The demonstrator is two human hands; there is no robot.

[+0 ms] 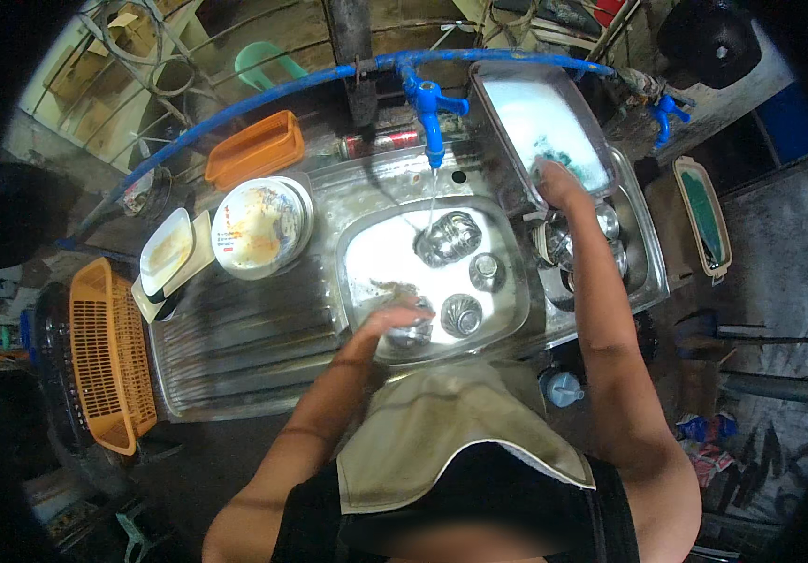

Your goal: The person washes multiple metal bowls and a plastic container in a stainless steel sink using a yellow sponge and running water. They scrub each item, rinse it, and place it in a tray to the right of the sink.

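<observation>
Over the near left of the steel sink basin (516, 310), my left hand (400, 314) lies across a clear glass (411, 336) and grips it, slightly blurred. My right hand (560, 186) reaches into a grey tub (604, 151) of whitish water, its fingertips at a dark green scouring pad (552, 156); whether they grip it is unclear. A stream from the blue tap (432, 127) falls into the basin. Beside my left hand stand a ribbed glass (461, 316) and a smaller glass (487, 271). Under the stream is another clear glass item (452, 238).
Left on the drainboard (256, 352) are stacked soiled plates (256, 229) and a small white dish (167, 252). An orange basket (256, 151) sits behind; a yellow basket (105, 359) stands far left. More dishes (608, 222) fill the right basin, partly behind my right forearm.
</observation>
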